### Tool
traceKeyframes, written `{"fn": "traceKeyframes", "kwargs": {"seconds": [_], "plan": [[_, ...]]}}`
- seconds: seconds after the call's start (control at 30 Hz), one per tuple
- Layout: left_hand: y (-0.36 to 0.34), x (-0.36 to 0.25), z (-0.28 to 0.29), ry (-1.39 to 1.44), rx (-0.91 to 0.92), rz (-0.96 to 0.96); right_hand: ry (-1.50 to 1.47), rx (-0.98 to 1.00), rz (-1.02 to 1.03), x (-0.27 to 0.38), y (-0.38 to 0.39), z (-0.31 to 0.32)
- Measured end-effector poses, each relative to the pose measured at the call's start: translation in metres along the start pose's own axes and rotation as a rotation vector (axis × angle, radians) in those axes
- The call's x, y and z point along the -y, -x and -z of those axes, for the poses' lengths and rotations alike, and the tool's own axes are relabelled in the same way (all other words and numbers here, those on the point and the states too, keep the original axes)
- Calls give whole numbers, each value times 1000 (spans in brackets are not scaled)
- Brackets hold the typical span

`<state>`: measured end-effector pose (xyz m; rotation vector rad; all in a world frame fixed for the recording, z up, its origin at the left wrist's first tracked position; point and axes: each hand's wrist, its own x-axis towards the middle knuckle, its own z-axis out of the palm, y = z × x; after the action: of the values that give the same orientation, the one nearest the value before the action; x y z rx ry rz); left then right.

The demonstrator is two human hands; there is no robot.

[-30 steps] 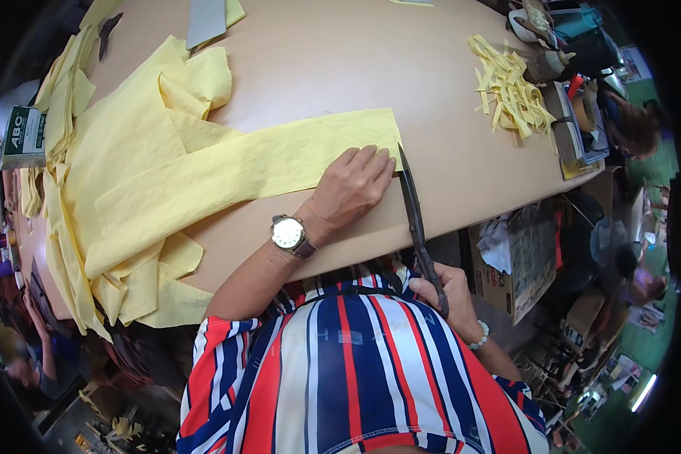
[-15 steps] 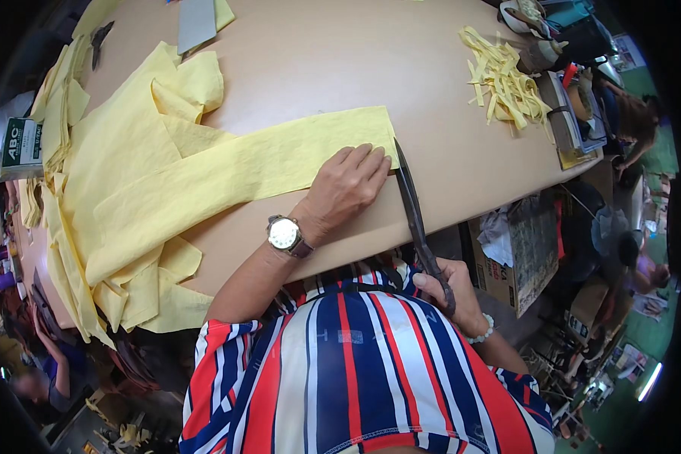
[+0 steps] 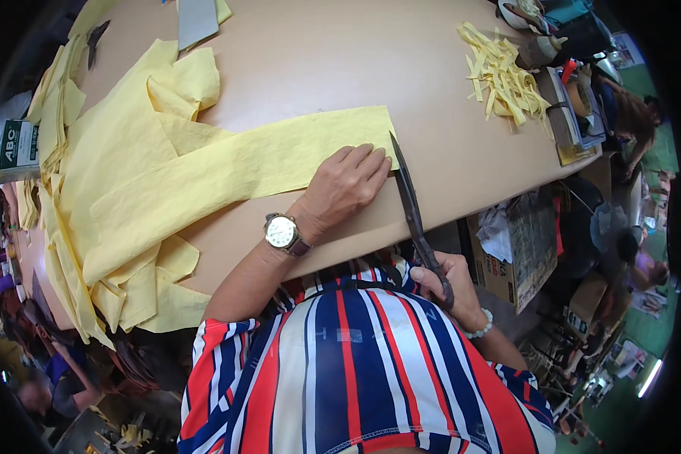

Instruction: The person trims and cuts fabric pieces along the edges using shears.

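Observation:
My left hand (image 3: 343, 181), with a watch on the wrist, rests on the near right end of a long yellow cloth strip (image 3: 257, 147), fingers lying on it and slightly bent. My right hand (image 3: 450, 287) holds the handles of large dark scissors (image 3: 408, 200) at the table's front edge. The blades point away from me along the strip's right end, their tip at the cloth's edge beside my left fingertips. The strip stretches left over a large crumpled heap of yellow cloth (image 3: 110, 136) on the tan table (image 3: 340, 53).
A pile of thin yellow strips (image 3: 499, 76) lies at the right, near a tray (image 3: 567, 113) of tools. Far left are a green box (image 3: 17, 150) and other scissors (image 3: 94, 41); a grey board (image 3: 197, 23) lies behind. Cartons (image 3: 530, 250) stand under the table. Other people (image 3: 57, 386) are around.
The scissors have shifted slightly, their tip now a little higher along the strip's right end. My left hand stays on the cloth. The person at the lower left has moved an arm.

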<state>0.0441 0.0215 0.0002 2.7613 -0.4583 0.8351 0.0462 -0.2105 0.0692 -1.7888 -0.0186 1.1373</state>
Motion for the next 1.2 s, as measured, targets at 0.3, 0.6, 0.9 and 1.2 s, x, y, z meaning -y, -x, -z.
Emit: {"fn": "traceKeyframes", "kwargs": {"seconds": [0.3, 0.6, 0.9, 1.2], "plan": [[1, -1, 3, 47, 62, 28, 33, -5, -47, 4, 4, 0], [1, -1, 3, 47, 78, 8, 32, -19, -61, 3, 7, -2], [2, -2, 3, 62, 66, 5, 70, 1, 52, -5, 5, -2], [0, -2, 6, 73, 40, -45, 1, -30, -21, 2, -6, -7]]}}
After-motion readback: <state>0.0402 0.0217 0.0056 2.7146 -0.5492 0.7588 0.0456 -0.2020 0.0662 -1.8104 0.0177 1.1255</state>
